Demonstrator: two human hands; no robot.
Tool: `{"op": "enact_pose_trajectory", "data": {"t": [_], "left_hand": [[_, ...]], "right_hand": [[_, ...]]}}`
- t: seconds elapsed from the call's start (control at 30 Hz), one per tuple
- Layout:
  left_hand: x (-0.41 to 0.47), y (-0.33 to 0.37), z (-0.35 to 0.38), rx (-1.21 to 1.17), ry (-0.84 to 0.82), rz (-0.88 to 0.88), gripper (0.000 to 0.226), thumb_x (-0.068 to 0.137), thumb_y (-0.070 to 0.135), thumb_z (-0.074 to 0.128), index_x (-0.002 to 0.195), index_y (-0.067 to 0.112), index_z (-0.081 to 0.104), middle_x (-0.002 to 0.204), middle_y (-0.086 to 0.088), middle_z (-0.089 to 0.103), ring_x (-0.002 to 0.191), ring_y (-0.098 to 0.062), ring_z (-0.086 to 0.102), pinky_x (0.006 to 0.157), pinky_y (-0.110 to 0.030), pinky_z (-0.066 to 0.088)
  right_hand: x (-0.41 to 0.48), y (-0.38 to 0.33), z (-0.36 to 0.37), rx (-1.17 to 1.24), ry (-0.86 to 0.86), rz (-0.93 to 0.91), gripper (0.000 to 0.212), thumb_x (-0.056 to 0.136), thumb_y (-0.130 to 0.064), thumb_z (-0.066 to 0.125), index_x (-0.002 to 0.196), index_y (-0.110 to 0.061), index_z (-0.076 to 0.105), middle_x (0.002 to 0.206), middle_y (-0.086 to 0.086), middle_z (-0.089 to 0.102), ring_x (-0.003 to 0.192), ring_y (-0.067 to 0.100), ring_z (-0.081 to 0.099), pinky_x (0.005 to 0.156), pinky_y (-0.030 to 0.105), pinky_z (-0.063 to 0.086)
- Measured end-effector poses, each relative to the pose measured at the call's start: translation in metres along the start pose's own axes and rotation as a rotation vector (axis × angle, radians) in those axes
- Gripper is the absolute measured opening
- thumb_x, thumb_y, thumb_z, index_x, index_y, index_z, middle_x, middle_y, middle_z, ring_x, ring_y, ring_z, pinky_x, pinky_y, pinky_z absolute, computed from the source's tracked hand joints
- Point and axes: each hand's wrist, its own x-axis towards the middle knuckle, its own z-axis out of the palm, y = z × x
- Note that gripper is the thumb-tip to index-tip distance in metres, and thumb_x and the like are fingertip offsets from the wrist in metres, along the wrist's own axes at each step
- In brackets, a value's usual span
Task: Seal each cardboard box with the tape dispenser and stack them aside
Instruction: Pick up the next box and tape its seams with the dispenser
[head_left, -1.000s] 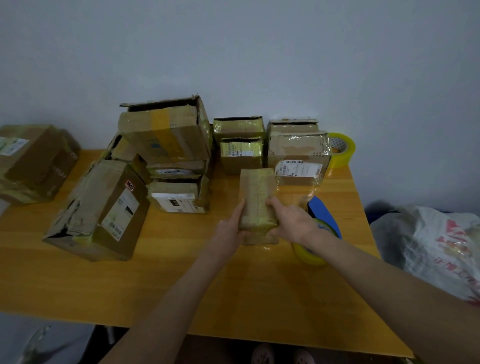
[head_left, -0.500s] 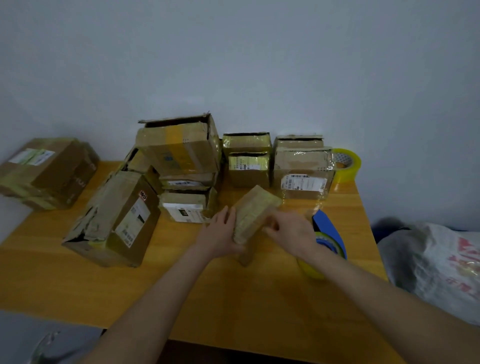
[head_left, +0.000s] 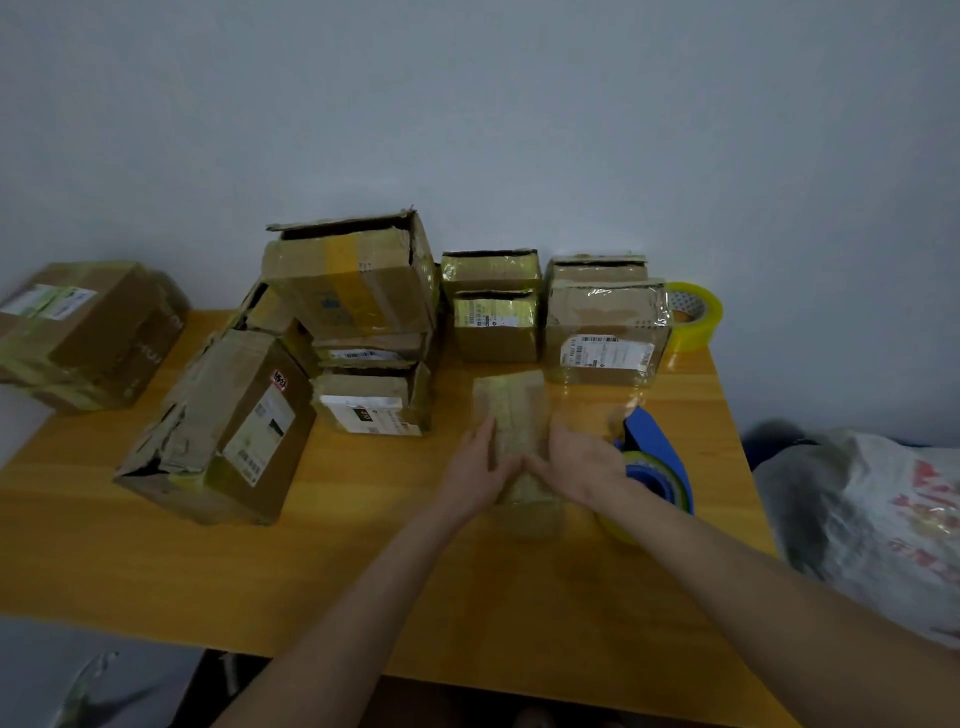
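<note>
Two bare forearms reach in over the near edge of the wooden table (head_left: 260, 571) and meet at a small, narrow cardboard box (head_left: 511, 410), the task's thing in hand, which lies lengthways on the table just ahead of the person. The left hand (head_left: 478, 467) lies against its left side with the fingers fairly straight. The right hand (head_left: 576, 460) covers its right side with the thumb toward the top, but motion blur hides the fingers, so I cannot tell whether they curl round the box. The blue tape dispenser (head_left: 657, 457) lies touching or just beside the right wrist, not yet taken up. That closeness is the first risk: a quick turn of the wrist could knock it toward the table's right edge. The box is light and already glossy with old tape, so pulling a new strip with only one hand steadying it could drag or tip it. Farther back, a battered long box (head_left: 223, 426) lies left, stacked boxes (head_left: 358, 291) crowd the wall, and a spare tape roll (head_left: 693, 317) stands in the right corner; a careless push forward could nudge those stacks.
</note>
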Motion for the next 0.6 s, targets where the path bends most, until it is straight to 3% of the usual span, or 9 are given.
{"op": "enact_pose_trajectory", "data": {"t": [0.07, 0.17, 0.23, 0.3, 0.37, 0.47, 0.6], "left_hand": [[0.002, 0.003, 0.001, 0.058, -0.056, 0.003, 0.070, 0.097, 0.035, 0.050, 0.154, 0.022, 0.010, 0.158, -0.009, 0.013, 0.142, -0.027, 0.024, 0.113, -0.044, 0.031], [-0.002, 0.005, 0.001, 0.333, 0.037, 0.134, 0.064, 0.097, 0.040, 0.046, 0.152, 0.025, 0.016, 0.160, -0.007, -0.010, 0.147, -0.027, 0.007, 0.118, -0.045, 0.020], [-0.007, 0.007, 0.009, 0.544, 0.040, 0.310, 0.071, 0.095, 0.052, 0.042, 0.153, 0.027, 0.008, 0.159, -0.005, -0.015, 0.147, -0.025, -0.008, 0.119, -0.044, 0.003], [-0.010, 0.006, 0.021, 0.693, -0.053, 0.385, 0.081, 0.093, 0.061, 0.036, 0.151, 0.028, -0.010, 0.157, -0.005, -0.022, 0.145, -0.026, -0.018, 0.115, -0.043, -0.009], [-0.009, 0.003, 0.028, 0.809, -0.072, 0.394, 0.082, 0.094, 0.060, 0.033, 0.149, 0.028, -0.018, 0.155, -0.008, -0.026, 0.143, -0.028, -0.022, 0.117, -0.044, -0.011], [0.002, 0.003, 0.023, 0.835, -0.088, 0.384, 0.081, 0.094, 0.058, 0.035, 0.148, 0.030, -0.020, 0.156, -0.006, -0.026, 0.144, -0.027, -0.020, 0.119, -0.044, -0.008], [0.013, 0.002, 0.021, 0.836, -0.095, 0.386, 0.082, 0.094, 0.057, 0.037, 0.147, 0.032, -0.020, 0.157, -0.005, -0.024, 0.145, -0.026, -0.019, 0.118, -0.044, -0.009]], "right_hand": [[-0.004, 0.005, 0.002, 0.113, -0.036, -0.010, 0.051, 0.097, -0.055, 0.038, 0.127, -0.014, 0.040, 0.099, 0.003, 0.063, 0.081, 0.021, 0.059, 0.059, 0.032, 0.046], [-0.008, 0.031, -0.010, 0.218, 0.036, 0.016, 0.040, 0.099, -0.046, 0.042, 0.127, -0.019, 0.052, 0.105, 0.003, 0.065, 0.093, 0.022, 0.061, 0.073, 0.036, 0.052], [-0.010, 0.058, -0.018, 0.226, 0.137, 0.128, 0.051, 0.094, -0.047, 0.054, 0.135, -0.019, 0.046, 0.121, 0.007, 0.059, 0.105, 0.027, 0.059, 0.082, 0.040, 0.053], [-0.013, 0.085, -0.019, 0.150, 0.116, 0.283, 0.067, 0.086, -0.052, 0.064, 0.135, -0.014, 0.040, 0.128, 0.011, 0.049, 0.112, 0.030, 0.055, 0.086, 0.040, 0.049], [-0.016, 0.104, -0.012, 0.089, -0.027, 0.392, 0.062, 0.081, -0.054, 0.069, 0.121, -0.012, 0.046, 0.110, 0.008, 0.053, 0.102, 0.027, 0.057, 0.079, 0.036, 0.049], [-0.014, 0.120, 0.005, 0.204, -0.164, 0.452, 0.037, 0.086, -0.048, 0.066, 0.086, -0.014, 0.052, 0.073, 0.002, 0.053, 0.071, 0.020, 0.056, 0.058, 0.030, 0.041], [-0.006, 0.132, 0.007, 0.413, -0.148, 0.488, 0.031, 0.084, -0.034, 0.071, 0.095, -0.007, 0.060, 0.081, 0.008, 0.060, 0.071, 0.021, 0.058, 0.063, 0.033, 0.046]]}}
